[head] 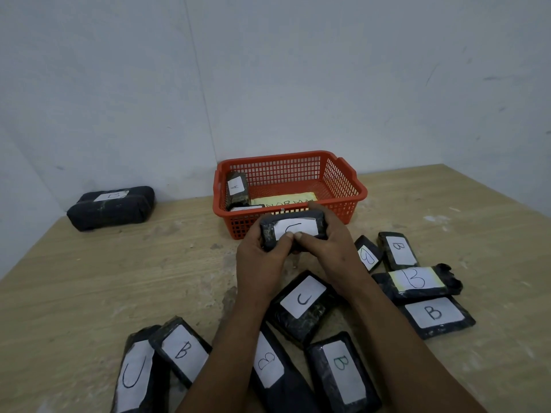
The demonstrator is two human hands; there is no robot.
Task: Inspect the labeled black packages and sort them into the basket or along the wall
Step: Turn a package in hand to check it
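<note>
Both hands hold one black package [293, 226] with a white label marked C, just in front of the red basket [343, 177]. My left hand [262, 260] grips its left end, thumb on the label. My right hand [326, 248] grips its right end, thumb beside the other thumb. Inside the basket stands a package marked A [237, 187], with another package [246, 208] and a yellow sheet [283, 201] on the bottom. By the left wall lies a package marked B [111, 207].
Several labeled black packages lie on the wooden table around my arms: a C package [301, 305] under my wrists, B packages [417, 281] to the right, B and C packages [179, 350] near the front edge. Walls close the table at the back and left.
</note>
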